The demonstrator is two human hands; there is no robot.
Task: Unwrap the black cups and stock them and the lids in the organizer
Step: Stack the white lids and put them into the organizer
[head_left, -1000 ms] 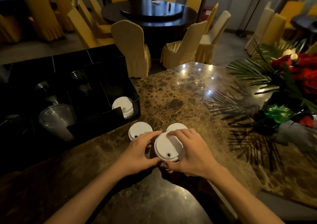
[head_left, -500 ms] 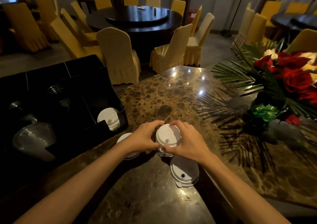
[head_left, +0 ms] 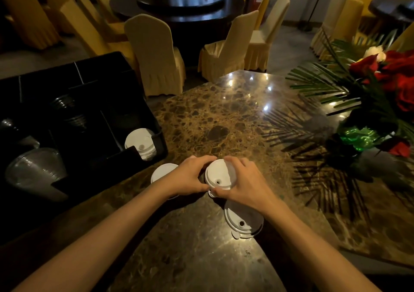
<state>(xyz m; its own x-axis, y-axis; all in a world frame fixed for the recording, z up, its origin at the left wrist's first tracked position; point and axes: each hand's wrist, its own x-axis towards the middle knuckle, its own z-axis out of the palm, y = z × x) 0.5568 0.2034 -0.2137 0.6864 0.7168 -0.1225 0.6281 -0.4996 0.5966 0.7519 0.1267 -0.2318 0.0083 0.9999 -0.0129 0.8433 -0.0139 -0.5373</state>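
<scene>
A second ago both hands pressed around a white lid stack low on the table beside two other lids. Now the left hand (head_left: 188,176) and right hand (head_left: 244,183) grip that lid stack (head_left: 219,175) from either side, and a single white lid (head_left: 243,221) lies exposed on the table (head_left: 224,117) under the right wrist, nearer the person.

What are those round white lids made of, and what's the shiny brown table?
The round white lids in both hands look like thin matte plastic: smooth, with a moulded rim and sip hole. The glossy brown tabletop looks like polished marble or similar stone: veined, mottled pattern with sharp light reflections. It could be imitation.
</scene>
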